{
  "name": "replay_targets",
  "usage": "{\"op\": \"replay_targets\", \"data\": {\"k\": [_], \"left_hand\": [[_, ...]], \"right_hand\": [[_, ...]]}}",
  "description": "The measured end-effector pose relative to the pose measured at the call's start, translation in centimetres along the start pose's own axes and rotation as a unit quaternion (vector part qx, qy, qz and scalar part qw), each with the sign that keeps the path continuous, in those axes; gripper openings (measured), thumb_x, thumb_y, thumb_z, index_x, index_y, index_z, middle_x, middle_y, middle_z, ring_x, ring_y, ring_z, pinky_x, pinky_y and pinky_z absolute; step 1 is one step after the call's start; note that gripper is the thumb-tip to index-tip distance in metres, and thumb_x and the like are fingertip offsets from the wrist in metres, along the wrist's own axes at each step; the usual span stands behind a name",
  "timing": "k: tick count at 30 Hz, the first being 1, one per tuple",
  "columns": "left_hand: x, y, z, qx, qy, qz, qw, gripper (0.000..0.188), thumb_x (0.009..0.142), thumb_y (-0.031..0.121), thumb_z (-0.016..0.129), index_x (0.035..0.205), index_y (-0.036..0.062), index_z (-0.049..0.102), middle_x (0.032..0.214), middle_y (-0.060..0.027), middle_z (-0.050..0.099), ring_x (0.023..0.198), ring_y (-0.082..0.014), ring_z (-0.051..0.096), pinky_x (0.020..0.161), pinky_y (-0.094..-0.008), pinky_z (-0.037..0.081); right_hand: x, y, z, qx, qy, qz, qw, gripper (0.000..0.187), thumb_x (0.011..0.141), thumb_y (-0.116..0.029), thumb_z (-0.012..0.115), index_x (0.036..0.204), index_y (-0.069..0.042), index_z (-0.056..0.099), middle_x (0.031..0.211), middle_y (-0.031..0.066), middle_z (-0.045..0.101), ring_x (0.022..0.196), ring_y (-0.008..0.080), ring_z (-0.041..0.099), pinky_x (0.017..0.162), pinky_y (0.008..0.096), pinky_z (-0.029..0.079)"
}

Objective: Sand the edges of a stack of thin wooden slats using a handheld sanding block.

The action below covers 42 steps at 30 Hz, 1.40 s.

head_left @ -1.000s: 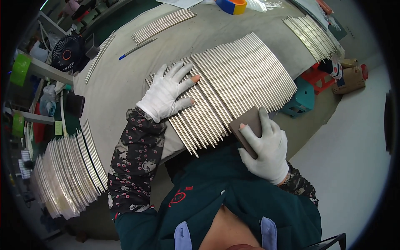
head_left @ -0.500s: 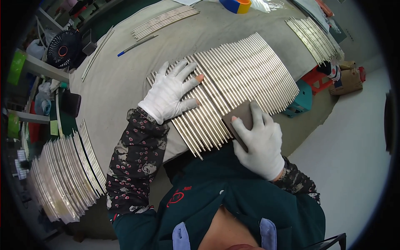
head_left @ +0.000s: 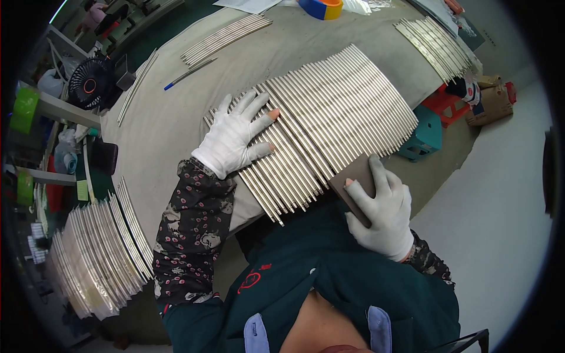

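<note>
Shiny metal rods [head_left: 347,106] lie side by side in a wide row on the table, their near ends reaching past its front edge. A narrow gap splits off the rods on the left. My left hand [head_left: 229,138], in a white glove with two bare fingertips, rests on that left part with its fingers spread. In my gloved right hand [head_left: 385,215] is a flat, rectangular brown-grey block [head_left: 353,179], gripped along its side. The block lies against the near ends of the rods, right of the gap; its underside is hidden.
Farther back lie a smaller row of rods [head_left: 226,38], a blue-tipped pen [head_left: 188,75] and a blue-and-yellow tape roll [head_left: 321,7]. More rods [head_left: 432,50] sit at the far right, wrapped bundles [head_left: 100,253] at lower left. Stools [head_left: 425,132] and a black fan [head_left: 89,84] flank the table.
My right hand and the block have moved right and slightly nearer along the rods' near ends. My left hand stays on the rods. The whole view has shifted slightly.
</note>
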<state>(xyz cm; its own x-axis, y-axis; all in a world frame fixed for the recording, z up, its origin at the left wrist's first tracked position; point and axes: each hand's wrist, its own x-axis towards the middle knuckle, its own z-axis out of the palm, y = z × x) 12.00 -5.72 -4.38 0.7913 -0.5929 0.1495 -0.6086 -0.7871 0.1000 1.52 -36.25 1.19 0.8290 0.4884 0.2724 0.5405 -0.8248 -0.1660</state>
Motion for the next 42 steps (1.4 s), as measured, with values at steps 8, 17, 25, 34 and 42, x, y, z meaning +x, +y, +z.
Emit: {"op": "replay_targets", "data": {"k": [8, 17, 25, 34, 42], "left_hand": [[-0.6, -0.1, 0.1, -0.026, 0.027, 0.002, 0.999, 0.066, 0.087, 0.064, 0.044, 0.14, 0.024, 0.042, 0.147, -0.0166, 0.035, 0.137, -0.0379, 0.03, 0.109, -0.0624, 0.021], [-0.7, 0.3, -0.5, -0.058, 0.016, -0.012, 0.998, 0.069, 0.089, 0.066, 0.039, 0.139, 0.0183, 0.044, 0.148, -0.018, 0.033, 0.139, -0.0395, 0.027, 0.11, -0.0622, 0.017], [-1.0, -0.2, -0.2, -0.055, 0.014, -0.014, 0.998, 0.068, 0.089, 0.066, 0.039, 0.141, 0.0219, 0.041, 0.149, -0.017, 0.032, 0.139, -0.0392, 0.027, 0.11, -0.0619, 0.016], [-0.2, 0.0, -0.1, -0.008, -0.009, 0.004, 1.0, 0.07, 0.091, 0.066, 0.03, 0.146, 0.0227, 0.034, 0.151, -0.0178, 0.028, 0.139, -0.04, 0.025, 0.11, -0.0616, 0.017], [0.4, 0.5, 0.1, 0.007, 0.012, 0.004, 1.0, 0.066, 0.089, 0.057, 0.046, 0.141, 0.0178, 0.04, 0.15, -0.0166, 0.031, 0.139, -0.0373, 0.027, 0.111, -0.0591, 0.019]], "right_hand": [[0.9, -0.2, 1.2, 0.017, -0.02, -0.035, 0.999, 0.052, 0.063, -0.023, 0.072, 0.114, -0.017, 0.062, 0.132, 0.0259, 0.045, 0.105, 0.0342, 0.053, 0.072, 0.0401, 0.045], [1.1, -0.8, 0.8, 0.009, -0.062, -0.044, 0.997, 0.057, 0.06, -0.02, 0.074, 0.115, -0.018, 0.061, 0.134, 0.0278, 0.043, 0.105, 0.037, 0.054, 0.077, 0.0425, 0.045], [1.8, -0.2, 0.2, 0.014, -0.064, -0.075, 0.995, 0.051, 0.063, -0.022, 0.072, 0.113, -0.017, 0.062, 0.13, 0.0246, 0.046, 0.106, 0.033, 0.054, 0.07, 0.0395, 0.047], [-0.4, 0.3, 0.1, 0.009, -0.034, -0.06, 0.998, 0.057, 0.057, -0.022, 0.076, 0.113, -0.019, 0.063, 0.135, 0.023, 0.044, 0.111, 0.0316, 0.05, 0.076, 0.0392, 0.042], [1.4, -0.8, 1.3, 0.012, -0.027, -0.049, 0.998, 0.052, 0.064, -0.023, 0.072, 0.115, -0.016, 0.062, 0.133, 0.0251, 0.044, 0.106, 0.034, 0.055, 0.069, 0.0401, 0.047]]}}
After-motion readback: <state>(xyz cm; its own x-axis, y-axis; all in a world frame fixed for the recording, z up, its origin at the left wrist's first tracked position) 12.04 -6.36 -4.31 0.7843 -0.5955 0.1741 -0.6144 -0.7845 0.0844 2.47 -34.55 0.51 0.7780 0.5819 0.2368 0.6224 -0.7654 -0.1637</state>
